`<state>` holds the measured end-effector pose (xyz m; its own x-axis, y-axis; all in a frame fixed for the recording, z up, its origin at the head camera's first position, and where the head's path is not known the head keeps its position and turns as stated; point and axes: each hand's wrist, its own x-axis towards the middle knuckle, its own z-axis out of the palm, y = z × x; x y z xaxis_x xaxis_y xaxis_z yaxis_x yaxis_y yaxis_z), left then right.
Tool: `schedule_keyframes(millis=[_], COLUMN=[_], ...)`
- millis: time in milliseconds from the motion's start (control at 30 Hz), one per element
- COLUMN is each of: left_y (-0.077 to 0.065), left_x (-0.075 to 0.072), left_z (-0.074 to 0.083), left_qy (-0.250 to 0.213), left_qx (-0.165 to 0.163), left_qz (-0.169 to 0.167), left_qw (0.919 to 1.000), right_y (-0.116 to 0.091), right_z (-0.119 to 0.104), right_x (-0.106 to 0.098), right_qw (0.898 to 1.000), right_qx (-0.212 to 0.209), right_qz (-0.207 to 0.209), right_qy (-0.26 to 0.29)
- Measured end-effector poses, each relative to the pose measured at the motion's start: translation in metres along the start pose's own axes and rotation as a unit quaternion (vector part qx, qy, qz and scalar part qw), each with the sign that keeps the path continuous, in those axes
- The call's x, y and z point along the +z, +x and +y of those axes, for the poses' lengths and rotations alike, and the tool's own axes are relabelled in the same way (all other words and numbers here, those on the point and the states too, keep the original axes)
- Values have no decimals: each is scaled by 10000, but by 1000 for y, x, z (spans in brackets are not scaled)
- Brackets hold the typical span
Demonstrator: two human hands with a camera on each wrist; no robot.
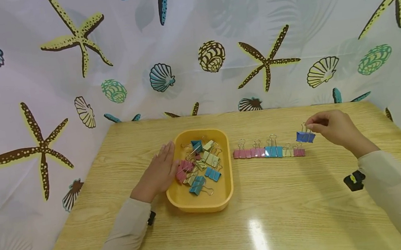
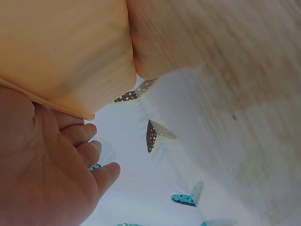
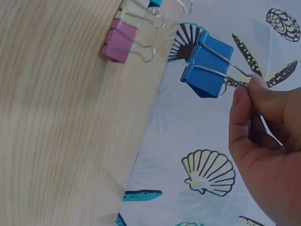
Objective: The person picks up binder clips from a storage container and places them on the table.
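Between thumb and forefinger, my right hand (image 1: 334, 128) pinches a blue binder clip (image 3: 208, 63) by its wire handles, above the table near the right end of a row of clips. That row holds pink, blue and pale yellow binder clips side by side, with a pink clip (image 1: 299, 152) at its right end. My left hand (image 1: 156, 170) lies with straight fingers against the left rim of a yellow plastic tray (image 1: 202, 208). Inside the tray are several loose clips, among them a pink clip (image 1: 184, 170) and a blue clip (image 1: 212, 174).
The wooden table (image 1: 288, 214) ends at the back against a white cloth (image 1: 182, 28) printed with starfish and shells. In the row, a larger blue clip (image 1: 273, 151) stands between the pink ones at left and a yellow clip (image 1: 288, 153).
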<state>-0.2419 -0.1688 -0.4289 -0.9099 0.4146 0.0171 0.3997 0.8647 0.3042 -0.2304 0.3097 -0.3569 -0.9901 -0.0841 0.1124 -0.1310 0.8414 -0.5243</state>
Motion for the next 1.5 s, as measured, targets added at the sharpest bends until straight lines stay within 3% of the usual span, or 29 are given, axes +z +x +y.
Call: schedule_keyframes(millis=[300, 567, 800, 1500], left_y=[-1, -3, -3, -1], left_x=[1, -3, -3, -3], left_z=[-1, 1, 1, 1], left_qy=[-20, -79, -73, -92], left_qx=[-78, -23, -41, -36], left_qz=[-40, -143, -130, -147], left_qw=[10000, 9999, 9999, 9998], right_y=[-7, -5, 2, 12], right_z=[41, 62, 64, 62], right_x=[3, 16, 23, 30], right_qw=[9978, 9986, 9975, 9980], right_qx=[-450, -292, -419, -123], right_qz=[-156, -358, -499, -588], right_qy=[-469, -274, -260, -213])
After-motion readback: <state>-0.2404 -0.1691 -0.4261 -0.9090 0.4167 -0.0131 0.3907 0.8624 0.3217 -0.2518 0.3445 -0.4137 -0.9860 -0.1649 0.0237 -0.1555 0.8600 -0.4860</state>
